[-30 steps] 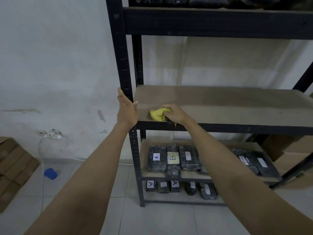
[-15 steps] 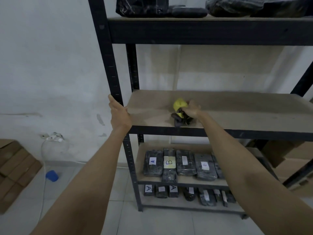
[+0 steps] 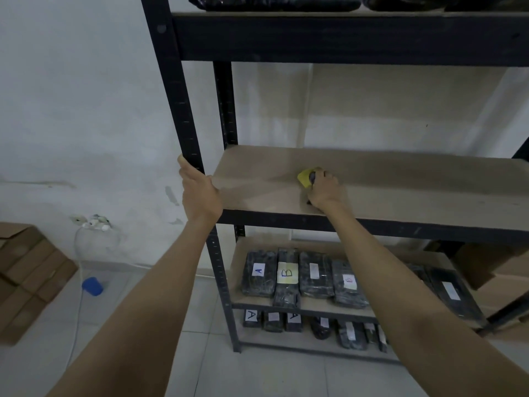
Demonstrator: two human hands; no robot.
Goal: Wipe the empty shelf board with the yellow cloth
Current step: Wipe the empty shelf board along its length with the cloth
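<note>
Both hands busy: our left hand (image 3: 200, 193) grips the post (image 3: 183, 110); our right hand (image 3: 325, 190), clutching the cloth (image 3: 305, 177), has swept rightward along the board (image 3: 415, 181). Most board beyond it remains unwiped.

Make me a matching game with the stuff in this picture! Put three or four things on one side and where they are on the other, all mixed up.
Things:
1. yellow cloth
2. left hand
3. blue cup
4. wrapped pack labelled B

Places:
a. on the floor by the wall
b. on the shelf below the empty board
c. gripping the rack's front post
d. under the right hand on the empty shelf board

Pairs: 1-d, 2-c, 3-a, 4-b
</note>
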